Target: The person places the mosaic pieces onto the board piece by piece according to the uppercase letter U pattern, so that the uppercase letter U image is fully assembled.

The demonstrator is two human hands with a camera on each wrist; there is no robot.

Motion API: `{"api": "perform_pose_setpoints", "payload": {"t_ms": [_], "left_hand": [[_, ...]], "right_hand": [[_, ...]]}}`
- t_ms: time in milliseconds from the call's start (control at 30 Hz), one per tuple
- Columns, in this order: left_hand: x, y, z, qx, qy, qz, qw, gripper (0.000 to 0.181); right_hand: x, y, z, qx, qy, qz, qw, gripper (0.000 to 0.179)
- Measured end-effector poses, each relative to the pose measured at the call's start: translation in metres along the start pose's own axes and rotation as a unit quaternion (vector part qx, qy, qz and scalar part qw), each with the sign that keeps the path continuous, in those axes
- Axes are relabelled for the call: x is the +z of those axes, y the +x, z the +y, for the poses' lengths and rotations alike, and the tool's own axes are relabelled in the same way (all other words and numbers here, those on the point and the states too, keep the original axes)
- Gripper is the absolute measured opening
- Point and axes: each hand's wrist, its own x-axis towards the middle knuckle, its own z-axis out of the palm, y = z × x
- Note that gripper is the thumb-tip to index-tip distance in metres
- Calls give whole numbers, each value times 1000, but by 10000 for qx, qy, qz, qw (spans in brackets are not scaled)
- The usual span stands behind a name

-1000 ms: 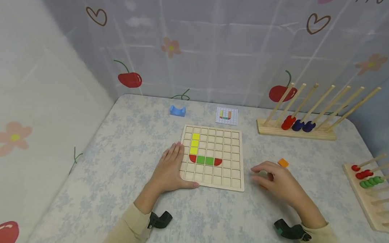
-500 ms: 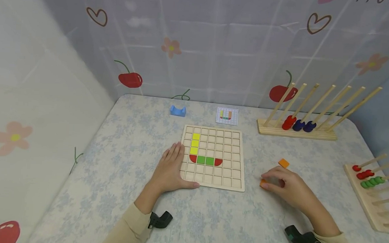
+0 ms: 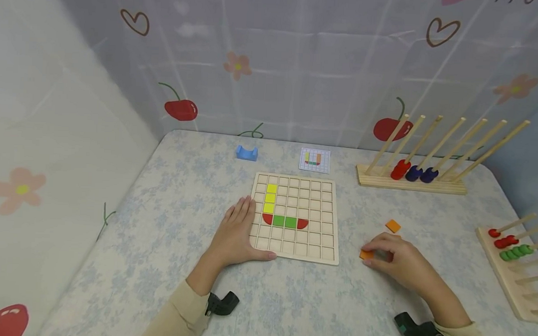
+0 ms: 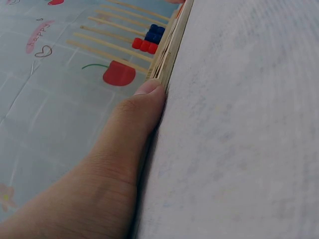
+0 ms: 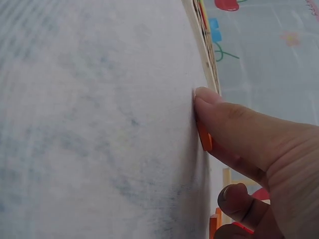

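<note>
A wooden grid board (image 3: 314, 239) lies on the table with yellow squares (image 3: 270, 198), green squares (image 3: 284, 222) and red quarter-round tiles (image 3: 302, 224) in an L-like shape. My left hand (image 3: 233, 236) rests along its left edge, fingers straight and thumb at the front edge; the thumb (image 4: 134, 114) touches the board's side in the left wrist view. Right of the board, my right hand (image 3: 400, 258) pinches an orange square tile (image 3: 366, 254) between thumb and fingers, low at the table. Another orange tile (image 3: 393, 225) lies behind that hand, with one more mostly hidden.
A pattern card (image 3: 315, 160) and a blue holder (image 3: 246, 153) sit behind the board. One peg rack (image 3: 410, 183) with red and blue beads stands at the back right. A second peg rack (image 3: 500, 278) is at the far right.
My right hand has moved right and slightly toward me, away from the board's side, and now pinches an orange tile lying there. The left hand and board have not moved.
</note>
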Motion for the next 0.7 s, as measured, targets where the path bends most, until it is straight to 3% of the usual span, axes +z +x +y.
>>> {"api": "perform_pose_setpoints", "payload": {"t_ms": [367,700], "left_hand": [[1,0,0,51,27,74,10000,145],[-1,0,1,-15,11,-45,10000,145]], "right_hand": [[0,3,1,519,-192,-68,9984,27],[5,4,1,239,-163,20,9996,24]]}}
